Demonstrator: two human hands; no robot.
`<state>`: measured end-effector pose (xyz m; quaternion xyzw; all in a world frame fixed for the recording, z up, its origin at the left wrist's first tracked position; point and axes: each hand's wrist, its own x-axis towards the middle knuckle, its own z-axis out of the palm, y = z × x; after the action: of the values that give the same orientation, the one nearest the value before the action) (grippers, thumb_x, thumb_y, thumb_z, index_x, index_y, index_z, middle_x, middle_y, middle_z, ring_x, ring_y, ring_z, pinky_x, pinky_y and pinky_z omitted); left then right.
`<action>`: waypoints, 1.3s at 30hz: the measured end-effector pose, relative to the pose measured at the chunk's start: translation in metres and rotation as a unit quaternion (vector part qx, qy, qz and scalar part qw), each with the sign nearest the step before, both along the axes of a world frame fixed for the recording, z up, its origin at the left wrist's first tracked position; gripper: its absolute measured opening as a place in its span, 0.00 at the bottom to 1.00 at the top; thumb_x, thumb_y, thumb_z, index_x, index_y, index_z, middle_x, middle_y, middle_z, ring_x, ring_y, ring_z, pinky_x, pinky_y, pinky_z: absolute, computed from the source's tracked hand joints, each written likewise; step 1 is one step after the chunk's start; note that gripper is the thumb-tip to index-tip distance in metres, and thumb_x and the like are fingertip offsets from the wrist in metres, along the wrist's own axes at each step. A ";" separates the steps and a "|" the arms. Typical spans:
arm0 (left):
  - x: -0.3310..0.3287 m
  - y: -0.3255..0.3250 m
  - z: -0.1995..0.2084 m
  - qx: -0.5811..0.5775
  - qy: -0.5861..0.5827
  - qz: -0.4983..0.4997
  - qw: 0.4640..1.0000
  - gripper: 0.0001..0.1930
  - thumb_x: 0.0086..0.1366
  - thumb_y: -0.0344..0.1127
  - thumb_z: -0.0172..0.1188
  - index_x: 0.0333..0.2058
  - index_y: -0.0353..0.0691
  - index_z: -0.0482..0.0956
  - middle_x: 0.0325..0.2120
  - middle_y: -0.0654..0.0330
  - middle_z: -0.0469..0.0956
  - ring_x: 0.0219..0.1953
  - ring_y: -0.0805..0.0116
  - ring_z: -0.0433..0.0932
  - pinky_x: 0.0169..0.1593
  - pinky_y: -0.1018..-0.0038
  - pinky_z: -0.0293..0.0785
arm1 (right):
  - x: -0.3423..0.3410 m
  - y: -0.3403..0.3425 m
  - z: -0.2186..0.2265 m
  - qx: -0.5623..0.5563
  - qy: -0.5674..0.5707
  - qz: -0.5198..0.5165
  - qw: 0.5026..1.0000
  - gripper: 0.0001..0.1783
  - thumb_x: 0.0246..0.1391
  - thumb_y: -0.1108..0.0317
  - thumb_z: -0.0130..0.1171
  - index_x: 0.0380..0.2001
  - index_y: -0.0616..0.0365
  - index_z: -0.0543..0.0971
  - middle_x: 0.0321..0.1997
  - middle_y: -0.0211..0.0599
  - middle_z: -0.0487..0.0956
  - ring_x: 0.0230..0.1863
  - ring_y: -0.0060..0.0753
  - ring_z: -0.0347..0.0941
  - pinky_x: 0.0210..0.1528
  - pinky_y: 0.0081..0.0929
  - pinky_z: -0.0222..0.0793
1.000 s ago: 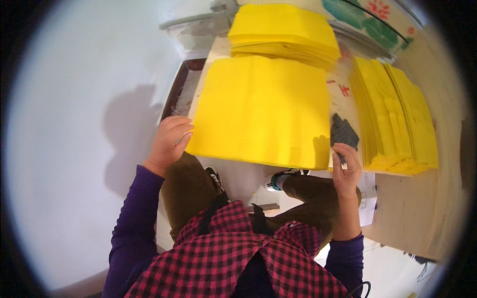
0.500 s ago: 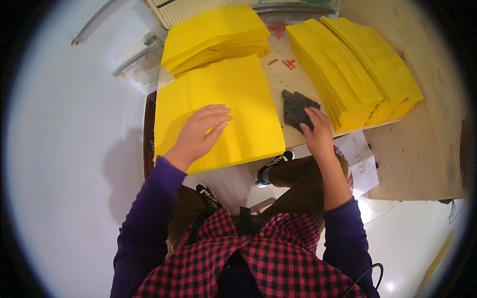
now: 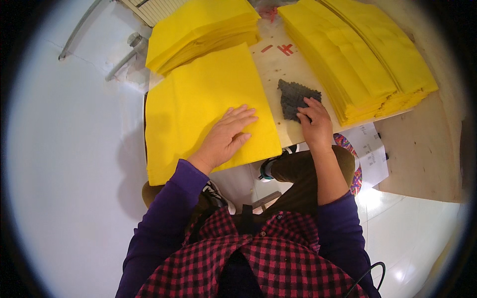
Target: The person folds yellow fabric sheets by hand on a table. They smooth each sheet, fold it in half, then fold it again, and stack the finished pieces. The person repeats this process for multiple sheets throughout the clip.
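Note:
My left hand point(image 3: 229, 133) lies open, palm down with fingers spread, on a stack of square yellow fabric sheets point(image 3: 198, 104) at the table's near left. On the bare strip of board right of that stack is a dark grey cloth point(image 3: 293, 97) with zigzag edges. My right hand point(image 3: 316, 124) has its fingers bent over the cloth's right side, thumb drawn close to them, in what looks like a pinch. The fingertips partly cover that edge of the cloth.
Behind the near stack stands a taller yellow pile point(image 3: 198, 35). Two long folded yellow stacks point(image 3: 348, 64) lie along the right. The pale board point(image 3: 268, 64) bears red marks. A white paper sheet point(image 3: 372, 154) hangs below the table's right edge, beside a multicoloured round thing point(image 3: 357, 181).
My left hand has moved right and flattened onto the yellow sheets. My right thumb and fingers have come closer together on the grey cloth. The view has shifted slightly.

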<state>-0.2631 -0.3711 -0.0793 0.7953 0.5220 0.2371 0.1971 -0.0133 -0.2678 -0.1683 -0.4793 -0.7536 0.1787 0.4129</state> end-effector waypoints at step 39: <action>-0.001 -0.002 -0.001 0.048 -0.007 -0.005 0.999 0.31 0.57 0.49 0.64 0.54 0.36 0.72 0.58 0.49 0.69 0.65 0.50 0.62 0.68 0.55 0.53 | -0.031 -0.070 0.052 -0.431 0.329 0.161 0.825 0.40 0.49 0.79 0.59 0.66 0.63 0.59 0.65 0.43 0.66 0.63 0.37 0.63 0.65 0.33 0.59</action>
<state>-0.2641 -0.3732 -0.0804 0.8046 0.5047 0.2667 0.1635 -0.0441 -0.3378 -0.1162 -0.3933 -0.4857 0.6961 0.3535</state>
